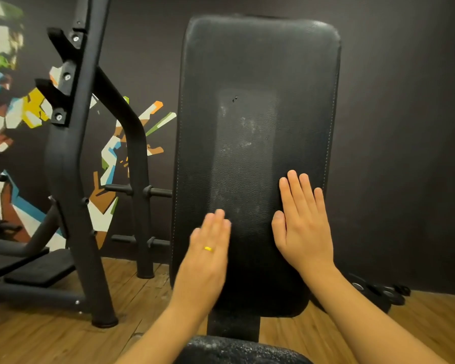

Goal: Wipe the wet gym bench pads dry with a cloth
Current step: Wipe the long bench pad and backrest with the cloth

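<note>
**Two open palms on the back pad, no cloth in sight**

Laid against the tall black grained-vinyl back pad (pixel 255 74), standing nearly upright mid-view: right hand (pixel 302 227) low on the right side, fingers straight and close together, palm flat, gripping nothing. Left hand (pixel 208 248), with a yellow ring (pixel 208 248), low by the left edge, likewise flat and holding nothing, but blurred, so contact hard to confirm. Below, at the bottom edge of the view, the speckled black seat pad (pixel 237 350), seemingly beaded with droplets. No cloth visible anywhere.

Likely handling: firm cushion under a pebbled skin, yielding a little to pressure, slick where wet. Apparently fixed to its frame, so nothing to lift, only to brace against. Pale smears across the worn centre panel, probably moisture or residue.

Best steadied with one flat palm near a side edge, by the stitching, while wiping from the top down with the other. Worth minding the seams, likely to trap water.

Alongside at left, a black steel rack (pixel 71 153); on the wooden plank floor (pixel 37 337) at right, dark weight plates (pixel 386 292).
</note>
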`<state>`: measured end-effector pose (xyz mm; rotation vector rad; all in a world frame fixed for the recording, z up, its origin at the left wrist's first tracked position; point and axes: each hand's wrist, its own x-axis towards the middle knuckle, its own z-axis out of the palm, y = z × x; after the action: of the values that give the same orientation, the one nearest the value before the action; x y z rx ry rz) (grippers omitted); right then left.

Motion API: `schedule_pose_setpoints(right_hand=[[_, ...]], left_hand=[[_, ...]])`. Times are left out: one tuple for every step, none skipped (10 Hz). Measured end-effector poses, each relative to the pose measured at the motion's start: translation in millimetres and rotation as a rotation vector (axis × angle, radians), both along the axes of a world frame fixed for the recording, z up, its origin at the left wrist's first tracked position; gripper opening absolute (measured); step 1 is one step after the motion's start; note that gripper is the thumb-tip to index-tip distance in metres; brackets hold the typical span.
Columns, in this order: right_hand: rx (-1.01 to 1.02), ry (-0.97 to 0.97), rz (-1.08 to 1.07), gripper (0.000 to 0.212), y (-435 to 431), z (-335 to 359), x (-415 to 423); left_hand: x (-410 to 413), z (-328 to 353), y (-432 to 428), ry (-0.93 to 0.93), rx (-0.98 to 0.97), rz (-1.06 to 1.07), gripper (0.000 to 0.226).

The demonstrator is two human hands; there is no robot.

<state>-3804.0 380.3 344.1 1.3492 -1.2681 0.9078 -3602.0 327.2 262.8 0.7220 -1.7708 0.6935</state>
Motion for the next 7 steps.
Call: schedule_pose_setpoints(right_hand=[[-0.009, 0.008, 0.007, 0.061, 0, 1, -1], [-0.025, 0.007, 0.008, 0.061, -2, 0, -1], [-0.028, 0.014, 0.01, 0.062, -3, 0, -1], [-0.019, 0.014, 0.014, 0.061, -1, 1, -3], [-0.007, 0.011, 0.019, 0.061, 0, 1, -4], [-0.003, 0.001, 0.026, 0.061, 0, 1, -2], [-0.005, -0.002, 0.015, 0.061, 0, 0, -1]], left_hand=[[-23, 4, 10, -0.025, 0.02, -0.004, 0.066], [-32, 6, 15, -0.128, -0.029, -0.016, 0.057], [-36, 9, 19, -0.202, -0.077, -0.023, 0.054], [-29, 11, 19, -0.199, -0.083, -0.016, 0.055], [-1, 13, 9, -0.147, -0.047, 0.014, 0.058], [32, 19, -5, -0.014, 0.017, 0.058, 0.064], [35, 21, -5, 0.08, 0.082, 0.053, 0.072]])
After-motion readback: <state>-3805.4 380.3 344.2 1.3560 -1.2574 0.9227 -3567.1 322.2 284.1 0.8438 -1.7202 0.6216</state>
